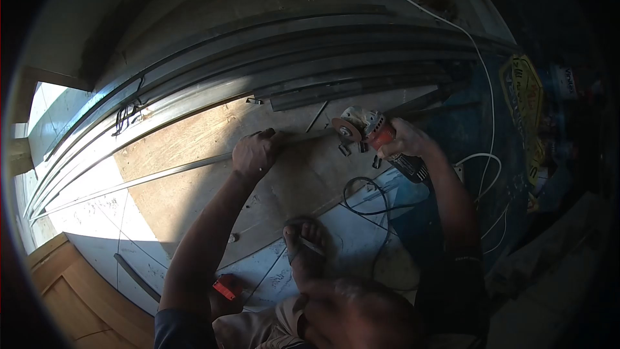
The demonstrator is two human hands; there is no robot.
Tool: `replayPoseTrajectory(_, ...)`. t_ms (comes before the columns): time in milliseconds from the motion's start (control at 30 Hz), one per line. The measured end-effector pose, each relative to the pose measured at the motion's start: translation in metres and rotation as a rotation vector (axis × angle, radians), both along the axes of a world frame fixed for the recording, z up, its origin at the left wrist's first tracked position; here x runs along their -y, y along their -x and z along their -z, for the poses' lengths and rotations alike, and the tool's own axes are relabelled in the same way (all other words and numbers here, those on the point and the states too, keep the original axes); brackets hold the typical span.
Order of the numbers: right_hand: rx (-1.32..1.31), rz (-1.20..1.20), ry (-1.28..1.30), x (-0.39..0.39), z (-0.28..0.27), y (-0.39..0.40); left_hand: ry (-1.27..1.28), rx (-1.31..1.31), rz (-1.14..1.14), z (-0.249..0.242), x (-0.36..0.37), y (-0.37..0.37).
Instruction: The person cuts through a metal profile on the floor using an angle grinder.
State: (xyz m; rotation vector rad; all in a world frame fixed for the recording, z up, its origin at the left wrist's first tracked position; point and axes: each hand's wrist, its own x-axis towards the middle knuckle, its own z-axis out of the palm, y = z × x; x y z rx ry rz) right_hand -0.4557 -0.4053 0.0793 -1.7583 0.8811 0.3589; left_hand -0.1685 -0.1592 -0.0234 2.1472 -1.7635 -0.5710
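My left hand [254,154] is closed around a long thin metal bar [161,173], which runs from the far left across a brown board [174,200]. In my right hand [411,139] is a red and black angle grinder [382,134]. Its round disc [346,129] is at the right end of the bar; whether the two touch is not clear. Small cut metal pieces [345,149] lie just below the disc. A short rod [316,116] rests on the board to the left of the grinder.
Long dark metal bars [290,52] lie behind the board. A white cable [489,84] hangs down on the right, and a dark cord [381,212] curls below the grinder. An orange tape measure [227,287] sits near my leg. My foot [305,252] is at the board's edge.
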Motion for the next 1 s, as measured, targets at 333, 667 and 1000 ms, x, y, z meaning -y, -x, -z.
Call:
replayPoseTrajectory(333, -0.115, -0.049, 0.105, 0.002, -0.007, -0.006, 0.035, -0.033, 0.009, -0.001, 0.000, -0.002)
replayPoseTrajectory(667, -0.077, -0.007, 0.029, 0.005, 0.006, -0.002, 0.021, -0.030, 0.012, 0.006, -0.002, -0.002)
replayPoseTrajectory(1000, -0.107, -0.097, 0.247, 0.005, 0.008, -0.003, 0.089, -0.013, 0.014, 0.012, -0.003, -0.003)
